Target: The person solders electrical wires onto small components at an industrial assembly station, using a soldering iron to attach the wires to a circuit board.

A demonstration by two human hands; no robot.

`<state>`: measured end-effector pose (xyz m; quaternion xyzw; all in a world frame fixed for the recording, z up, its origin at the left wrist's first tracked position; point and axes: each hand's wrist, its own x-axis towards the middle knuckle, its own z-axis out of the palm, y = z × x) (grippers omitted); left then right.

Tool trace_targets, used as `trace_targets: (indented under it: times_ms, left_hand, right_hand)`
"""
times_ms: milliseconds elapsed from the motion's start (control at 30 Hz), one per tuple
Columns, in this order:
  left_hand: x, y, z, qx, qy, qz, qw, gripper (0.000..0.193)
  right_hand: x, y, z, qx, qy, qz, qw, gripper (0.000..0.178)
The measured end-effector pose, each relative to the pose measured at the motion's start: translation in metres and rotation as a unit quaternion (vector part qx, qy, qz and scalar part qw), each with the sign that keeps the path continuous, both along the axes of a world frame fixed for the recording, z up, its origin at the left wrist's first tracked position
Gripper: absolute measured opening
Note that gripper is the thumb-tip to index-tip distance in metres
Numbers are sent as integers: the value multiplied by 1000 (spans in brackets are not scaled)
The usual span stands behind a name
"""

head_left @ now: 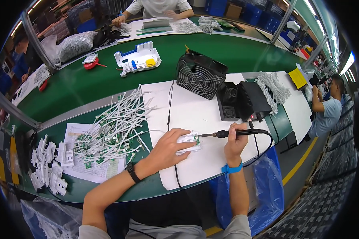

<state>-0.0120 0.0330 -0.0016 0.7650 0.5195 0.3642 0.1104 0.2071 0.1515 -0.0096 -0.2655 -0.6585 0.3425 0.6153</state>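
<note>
My left hand (169,145) holds a small white plastic part (186,138) flat on the white sheet, its fingers lying across it. At that part's right end shows a small green circuit board (197,140). In my right hand (235,146) is a soldering iron (220,134), gripped by its black handle. The iron points left, and its tip is at the board's edge; whether they touch I cannot tell. A white cable (150,131) runs leftward from near my left hand.
White cables with green boards (111,127) are heaped at left on a printed paper (73,133), beside white plastic parts (48,163). Behind my hands stand a black fan (201,75) and a black soldering station (253,99). A white-and-blue casing (137,59) lies farther back. Other people work nearby.
</note>
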Motion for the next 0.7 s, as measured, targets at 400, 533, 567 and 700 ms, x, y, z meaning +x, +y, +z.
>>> trace_targets:
  times_ms: [400,533,567,700]
  left_hand:
    - [-1,-1,-1,-1,-1,-1,1000,31]
    - [-1,-1,0,-3,1,-1,1000,31]
    - [-1,-1,0,-3,0,-2,1000,31]
    - [-1,-2,0,-21,-3,-7,1000,31]
  right_hand:
    - [1,0,-2,1,6,2,1000,15]
    - [1,-1,-1,-8,-3,10,1000,12]
    - [0,0,-1,1,3,11,1000,15]
    - [1,-1,0,-6,3,12,1000,15]
